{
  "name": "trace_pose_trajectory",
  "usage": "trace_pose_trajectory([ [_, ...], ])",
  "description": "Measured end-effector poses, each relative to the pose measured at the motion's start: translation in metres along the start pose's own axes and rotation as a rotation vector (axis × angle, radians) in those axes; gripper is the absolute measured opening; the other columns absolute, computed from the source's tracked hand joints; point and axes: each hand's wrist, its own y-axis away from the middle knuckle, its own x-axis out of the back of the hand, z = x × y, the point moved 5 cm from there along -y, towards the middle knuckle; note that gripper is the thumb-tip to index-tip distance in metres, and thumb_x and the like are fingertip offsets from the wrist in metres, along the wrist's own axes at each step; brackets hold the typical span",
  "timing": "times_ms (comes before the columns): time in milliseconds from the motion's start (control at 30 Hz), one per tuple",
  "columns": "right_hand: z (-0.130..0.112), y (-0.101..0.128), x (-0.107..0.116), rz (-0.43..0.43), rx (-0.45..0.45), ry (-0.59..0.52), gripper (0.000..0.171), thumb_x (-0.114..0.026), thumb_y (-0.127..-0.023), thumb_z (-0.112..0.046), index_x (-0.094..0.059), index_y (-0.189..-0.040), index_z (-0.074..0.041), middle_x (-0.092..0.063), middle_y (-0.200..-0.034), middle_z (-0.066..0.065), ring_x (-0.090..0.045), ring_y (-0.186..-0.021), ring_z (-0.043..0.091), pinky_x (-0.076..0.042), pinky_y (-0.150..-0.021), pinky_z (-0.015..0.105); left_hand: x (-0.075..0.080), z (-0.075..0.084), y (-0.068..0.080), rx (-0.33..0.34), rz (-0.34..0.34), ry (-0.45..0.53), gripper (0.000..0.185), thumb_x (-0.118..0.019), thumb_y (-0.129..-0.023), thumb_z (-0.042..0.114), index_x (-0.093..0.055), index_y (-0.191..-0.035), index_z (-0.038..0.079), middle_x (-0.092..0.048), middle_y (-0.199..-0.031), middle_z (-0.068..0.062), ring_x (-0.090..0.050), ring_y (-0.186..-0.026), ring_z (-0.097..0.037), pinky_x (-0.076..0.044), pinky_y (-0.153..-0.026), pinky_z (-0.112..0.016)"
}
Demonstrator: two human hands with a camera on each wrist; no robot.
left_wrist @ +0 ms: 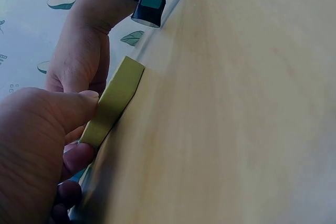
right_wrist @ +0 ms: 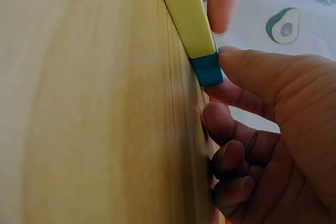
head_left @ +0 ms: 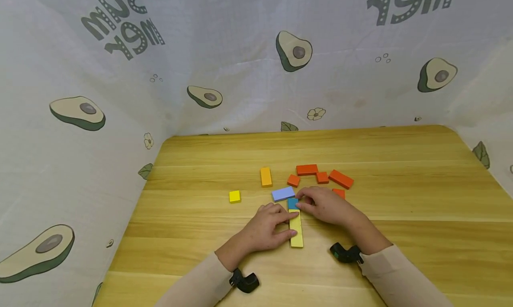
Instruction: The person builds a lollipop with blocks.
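A long pale yellow block (head_left: 296, 235) lies on the wooden table, with a small blue block (head_left: 293, 203) against its far end. My left hand (head_left: 266, 229) reaches over the yellow block from the left, its thumb and index fingertips resting on top. From the other side, my right hand (head_left: 326, 204) pinches the blue block (right_wrist: 207, 71) between thumb and index finger. The left index fingertip (right_wrist: 221, 22) sits close to where the two blocks join. In the left wrist view the thumb (left_wrist: 84, 103) touches the yellow block (left_wrist: 116, 100); the blue one is mostly hidden there.
A periwinkle block (head_left: 283, 194) lies just beyond the blue one. Farther back are an orange block (head_left: 266, 177) and several red blocks (head_left: 307, 169), one partly behind the right hand. A yellow square block (head_left: 234, 196) lies to the left. A printed cloth (head_left: 240, 75) hangs behind the table.
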Motion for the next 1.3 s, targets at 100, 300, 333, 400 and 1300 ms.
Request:
trace_pose_trajectory([
  [100, 0.0, 0.0, 0.0, -0.004, 0.002, -0.01, 0.021, -0.06, -0.09, -0.032, -0.062, -0.107, -0.019, -0.053, -0.079, -0.013, -0.05, -0.072, 0.008, -0.043, -0.07, 0.031, 0.0, 0.0, 0.0, 0.015, -0.005, 0.016, 0.048, -0.054, -0.089, 0.048, -0.055, -0.131, 0.024, -0.05, -0.098, 0.012, -0.043, -0.089, -0.001, -0.033, -0.076, -0.025],
  [300, 0.002, -0.001, 0.001, -0.02, -0.009, -0.043, 0.023, -0.059, -0.09, -0.034, -0.062, -0.107, -0.019, -0.053, -0.078, -0.011, -0.05, -0.07, 0.01, -0.043, -0.066, 0.03, -0.001, -0.001, -0.001, 0.053, -0.017, 0.043, 0.056, -0.054, -0.089, 0.049, -0.048, -0.135, 0.019, -0.047, -0.092, 0.014, -0.041, -0.09, -0.002, -0.032, -0.079, -0.026],
  [333, 0.002, -0.002, 0.001, -0.02, -0.013, -0.047, 0.022, -0.059, -0.09, -0.034, -0.062, -0.106, -0.019, -0.054, -0.078, -0.01, -0.05, -0.069, 0.01, -0.043, -0.066, 0.03, -0.001, -0.001, -0.001, 0.06, -0.019, 0.045, 0.057, -0.054, -0.089, 0.049, -0.047, -0.136, 0.018, -0.047, -0.092, 0.014, -0.041, -0.09, -0.002, -0.032, -0.08, -0.026],
  [400, 0.002, -0.004, 0.002, -0.011, -0.023, -0.052, 0.02, -0.059, -0.09, -0.034, -0.062, -0.105, -0.021, -0.053, -0.078, -0.009, -0.05, -0.069, 0.01, -0.043, -0.064, 0.03, -0.001, -0.001, -0.002, 0.071, -0.019, 0.046, 0.059, -0.055, -0.088, 0.049, -0.046, -0.137, 0.017, -0.047, -0.093, 0.014, -0.041, -0.091, -0.002, -0.032, -0.081, -0.026],
  [1300, 0.004, -0.028, 0.012, -0.012, -0.12, -0.012, 0.016, -0.06, -0.091, -0.025, -0.064, -0.104, -0.018, -0.061, -0.089, -0.003, -0.054, -0.075, 0.014, -0.045, -0.07, 0.037, 0.002, 0.0, -0.004, 0.083, 0.048, 0.029, 0.054, -0.058, -0.087, 0.047, -0.054, -0.131, 0.016, -0.051, -0.087, 0.013, -0.044, -0.085, -0.003, -0.034, -0.079, -0.025],
])
